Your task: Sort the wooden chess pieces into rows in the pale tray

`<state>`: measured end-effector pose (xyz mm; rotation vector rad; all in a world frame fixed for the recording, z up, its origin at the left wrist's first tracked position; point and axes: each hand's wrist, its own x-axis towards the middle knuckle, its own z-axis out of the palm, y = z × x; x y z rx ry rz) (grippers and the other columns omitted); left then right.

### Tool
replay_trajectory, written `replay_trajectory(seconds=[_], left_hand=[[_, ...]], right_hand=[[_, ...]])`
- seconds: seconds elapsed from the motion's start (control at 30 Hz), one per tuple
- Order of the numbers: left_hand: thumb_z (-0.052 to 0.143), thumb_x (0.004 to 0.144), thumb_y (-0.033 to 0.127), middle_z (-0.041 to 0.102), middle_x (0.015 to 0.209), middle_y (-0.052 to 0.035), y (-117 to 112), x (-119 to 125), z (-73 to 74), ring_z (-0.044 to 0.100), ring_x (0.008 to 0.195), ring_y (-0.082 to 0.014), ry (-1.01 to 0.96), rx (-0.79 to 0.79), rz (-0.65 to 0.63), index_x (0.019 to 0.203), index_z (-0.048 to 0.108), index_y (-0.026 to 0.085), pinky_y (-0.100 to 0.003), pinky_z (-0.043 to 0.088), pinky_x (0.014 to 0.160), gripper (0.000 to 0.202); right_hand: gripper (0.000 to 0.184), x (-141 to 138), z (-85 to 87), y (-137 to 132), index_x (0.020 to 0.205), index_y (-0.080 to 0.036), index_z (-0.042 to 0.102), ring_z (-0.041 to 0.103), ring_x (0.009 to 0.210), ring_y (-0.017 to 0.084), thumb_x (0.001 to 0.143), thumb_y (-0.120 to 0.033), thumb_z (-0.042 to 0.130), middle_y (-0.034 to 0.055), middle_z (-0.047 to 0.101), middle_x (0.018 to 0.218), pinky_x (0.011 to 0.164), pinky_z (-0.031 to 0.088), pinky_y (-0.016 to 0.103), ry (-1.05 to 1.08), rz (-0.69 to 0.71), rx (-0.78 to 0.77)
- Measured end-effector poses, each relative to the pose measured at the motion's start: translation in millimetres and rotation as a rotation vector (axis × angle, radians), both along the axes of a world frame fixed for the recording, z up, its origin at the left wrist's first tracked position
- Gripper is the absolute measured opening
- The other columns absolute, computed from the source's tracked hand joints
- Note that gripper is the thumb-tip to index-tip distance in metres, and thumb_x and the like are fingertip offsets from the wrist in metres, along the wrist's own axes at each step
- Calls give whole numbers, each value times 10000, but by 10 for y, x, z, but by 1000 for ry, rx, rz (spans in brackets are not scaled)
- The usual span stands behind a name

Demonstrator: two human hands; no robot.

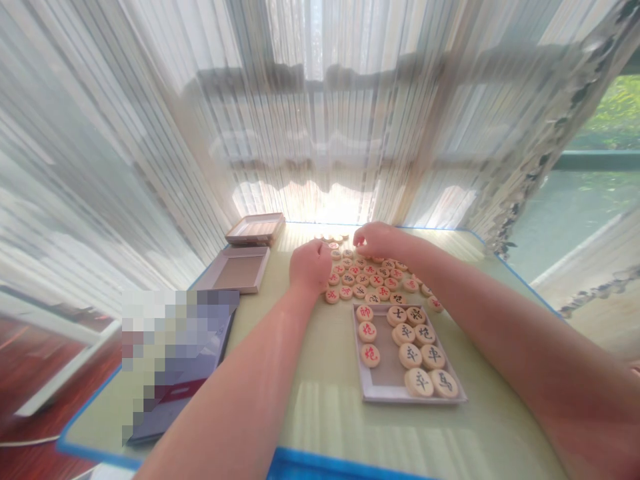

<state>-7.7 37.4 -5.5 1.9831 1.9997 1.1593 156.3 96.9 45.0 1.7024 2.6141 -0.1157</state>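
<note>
Round wooden Chinese chess pieces [363, 279] with red or black characters lie in a loose spread across the middle of the table. At their left edge is my left hand [310, 267], its fingers curled and mostly hidden, so anything inside cannot be made out. My right hand [376, 240] reaches over the far side of the spread, fingers bent in toward the thumb; what they hold, if anything, is too small to tell. Nearer me, a shallow box [383, 381] has three red pieces [367, 332] along its left side and several black pieces [410, 355] in two columns at its right.
Two shallow boxes, an open tray [240, 270] and another box [256, 229], stand at the table's far left. A dark flat object [200, 373], partly blurred out, lies by the left edge. The pale green table [320, 413] has a blue rim. Sheer curtains [330, 133] hang behind.
</note>
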Motion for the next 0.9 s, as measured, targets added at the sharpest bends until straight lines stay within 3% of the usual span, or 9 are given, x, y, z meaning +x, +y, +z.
replay_trajectory(seconds=[0.17,0.43,0.6,0.77,0.9], left_hand=[[347,821,280,615,627,-34,8,-1,-2,530,641,-169,-6,-13,1,608,575,198,-286,323,582,322],[349,821,286,612,620,-33,3,6,7,526,636,-166,-8,-6,-16,601,578,196,-284,319,578,329],[356,816,293,613,616,-33,8,-5,1,527,634,-167,-8,-8,-14,602,582,196,-284,318,577,326],[358,816,300,623,631,-33,19,-19,-21,533,646,-167,-9,-5,-5,607,583,198,-282,329,589,324],[356,817,299,630,643,-32,22,-20,-27,534,649,-166,-8,0,-5,608,578,201,-277,332,587,320]], right_hand=[[281,-3,-80,56,971,-224,680,612,842,195,699,-229,608,43,681,964,677,472,265,50,-5,-11],[246,38,-31,55,952,-234,703,620,714,152,746,-288,579,7,700,768,627,471,241,158,25,-120],[387,78,27,47,1124,-226,642,616,817,165,741,-217,581,33,682,1012,676,495,258,182,16,-113],[313,120,1,73,1020,-254,683,601,900,173,771,-147,527,31,635,1132,742,501,281,233,15,-89],[361,42,-164,109,1146,-203,618,526,1100,190,836,-156,438,57,566,1248,963,402,326,270,145,132]])
